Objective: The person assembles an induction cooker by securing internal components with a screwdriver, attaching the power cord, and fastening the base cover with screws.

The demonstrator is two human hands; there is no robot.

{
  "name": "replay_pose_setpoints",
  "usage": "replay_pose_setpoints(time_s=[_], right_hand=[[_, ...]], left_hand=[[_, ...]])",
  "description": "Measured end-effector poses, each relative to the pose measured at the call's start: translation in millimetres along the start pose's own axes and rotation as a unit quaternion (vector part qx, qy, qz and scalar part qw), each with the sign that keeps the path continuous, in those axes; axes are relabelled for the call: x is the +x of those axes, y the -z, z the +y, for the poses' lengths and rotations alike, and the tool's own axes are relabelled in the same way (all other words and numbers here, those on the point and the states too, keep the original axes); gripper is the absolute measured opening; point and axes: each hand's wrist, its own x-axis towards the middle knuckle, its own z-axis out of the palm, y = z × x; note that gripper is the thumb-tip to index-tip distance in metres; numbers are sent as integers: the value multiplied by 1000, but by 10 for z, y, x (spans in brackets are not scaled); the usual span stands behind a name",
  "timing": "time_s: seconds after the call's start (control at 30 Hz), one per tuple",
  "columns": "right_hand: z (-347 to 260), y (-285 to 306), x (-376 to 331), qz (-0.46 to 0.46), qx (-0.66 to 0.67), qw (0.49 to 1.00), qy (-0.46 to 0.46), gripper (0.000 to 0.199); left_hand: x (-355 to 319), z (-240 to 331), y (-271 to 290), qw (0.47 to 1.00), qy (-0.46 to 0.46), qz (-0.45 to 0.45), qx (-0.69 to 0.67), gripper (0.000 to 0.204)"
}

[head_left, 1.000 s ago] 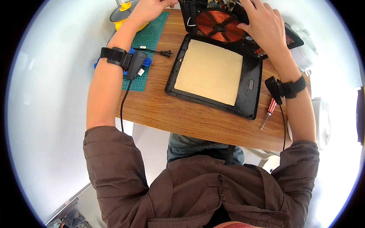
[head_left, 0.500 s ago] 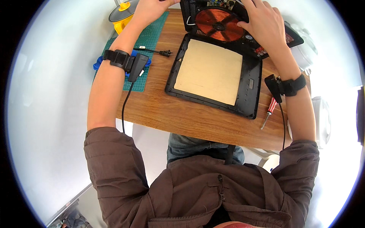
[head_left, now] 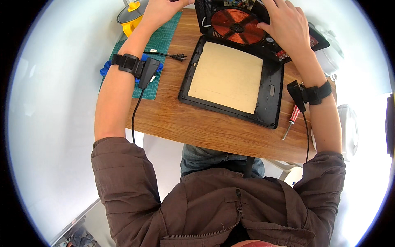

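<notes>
An opened induction cooker lies on the table in two halves. Its black base housing (head_left: 203, 18) is tilted up at the back, showing a round copper coil (head_left: 237, 26) and part of a circuit board. My left hand (head_left: 164, 11) grips this housing at its upper left corner; its fingertips run out of the picture. On the right side my right hand (head_left: 289, 26) holds the same housing, thumb over the inner side near the coil. In front lies the black top panel (head_left: 269, 101), inner side up, with a tan sheet (head_left: 226, 78) on it.
A power plug (head_left: 179, 57) on a black cord lies left of the panel, beside a green cutting mat (head_left: 158, 45) with blue cloth (head_left: 106, 68). A yellow pot (head_left: 131, 25) with a lid stands at the far left. A red-and-white screwdriver (head_left: 293, 117) rests on the right.
Almost nothing differs. Both hands keep their hold on the tilted housing, and the top panel lies where it was.
</notes>
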Motion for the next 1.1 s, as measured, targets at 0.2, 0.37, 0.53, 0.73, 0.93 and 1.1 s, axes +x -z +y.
replay_pose_setpoints(time_s=[0.2, 0.37, 0.53, 0.73, 0.93, 1.1], right_hand=[[-14, -7, -8, -8, -10, 1000, -3, 75], [46, -77, 5, -12, -19, 1000, 0, 74], [69, -105, 2, -5, -13, 1000, 2, 74], [-20, -2, -12, 0, -8, 1000, -1, 74], [79, -99, -18, 1, -5, 1000, 10, 71], [66, -81, -18, 2, 0, 1000, 17, 70]], left_hand=[[-35, 19, -21, 1000, 14, 0, -18, 14], [-37, -20, -22, 999, -3, 0, -45, 15], [-25, 40, -120, 999, 2, 29, -42, 16], [-21, 7, -120, 999, -4, 37, -28, 19], [5, 5, -194, 996, -45, 51, -51, 40], [8, 38, -38, 991, -93, -5, 95, 64]])
